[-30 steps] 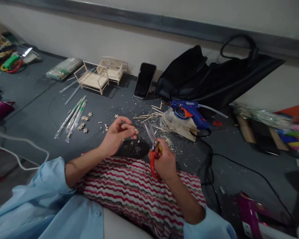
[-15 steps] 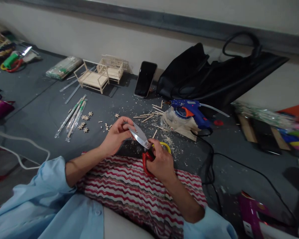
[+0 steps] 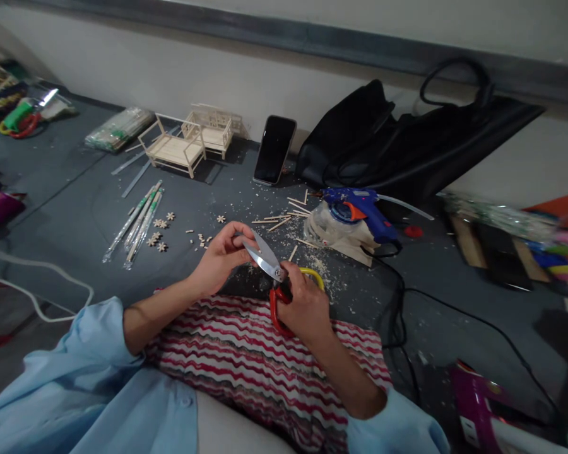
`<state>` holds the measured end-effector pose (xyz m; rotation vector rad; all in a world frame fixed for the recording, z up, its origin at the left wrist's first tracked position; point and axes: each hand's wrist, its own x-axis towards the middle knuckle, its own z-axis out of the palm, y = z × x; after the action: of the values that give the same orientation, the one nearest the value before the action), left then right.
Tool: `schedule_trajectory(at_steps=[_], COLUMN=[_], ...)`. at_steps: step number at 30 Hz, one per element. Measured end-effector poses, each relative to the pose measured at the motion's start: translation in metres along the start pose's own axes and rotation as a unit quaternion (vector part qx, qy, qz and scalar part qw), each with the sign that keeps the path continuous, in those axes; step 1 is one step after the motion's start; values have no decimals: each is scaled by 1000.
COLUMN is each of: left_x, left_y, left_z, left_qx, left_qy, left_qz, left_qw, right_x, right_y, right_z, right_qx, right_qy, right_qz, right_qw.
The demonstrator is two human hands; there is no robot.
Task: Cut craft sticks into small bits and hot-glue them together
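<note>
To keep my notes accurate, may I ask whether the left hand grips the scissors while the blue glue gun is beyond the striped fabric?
Wrong hand: in the head view the right hand grips the scissors, while the blue glue gun is beyond the striped fabric.

No words, brands or numbers can be read: the pale marks on a purple pack (image 3: 2,210) at the left edge of the dark work surface (image 3: 76,208), and on a second purple pack (image 3: 483,397) towards its near right corner, are too blurred to make out.
</note>
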<state>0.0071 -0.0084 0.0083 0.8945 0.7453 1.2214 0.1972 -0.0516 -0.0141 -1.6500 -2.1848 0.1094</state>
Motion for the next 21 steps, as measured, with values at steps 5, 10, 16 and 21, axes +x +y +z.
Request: schedule_trajectory(at_steps=[5, 10, 16, 21], left_x=[0, 0, 2, 3], left_y=[0, 1, 4, 2], left_z=[-1, 1, 0, -2], left_qx=[3, -6, -23, -26], left_qy=[-6, -20, -34, -41], left_qz=[-1, -14, -4, 3], left_qw=[1000, 1000, 999, 999], right_x=[-2, -1, 3, 4], right_y=[0, 3, 9, 7], right_z=[1, 5, 1, -2], right_qx=[-16, -2, 24, 44], right_qy=[-8, -41, 12, 16], right_qz=[-2, 11, 37, 12], right_qw=[1000, 999, 999, 999])
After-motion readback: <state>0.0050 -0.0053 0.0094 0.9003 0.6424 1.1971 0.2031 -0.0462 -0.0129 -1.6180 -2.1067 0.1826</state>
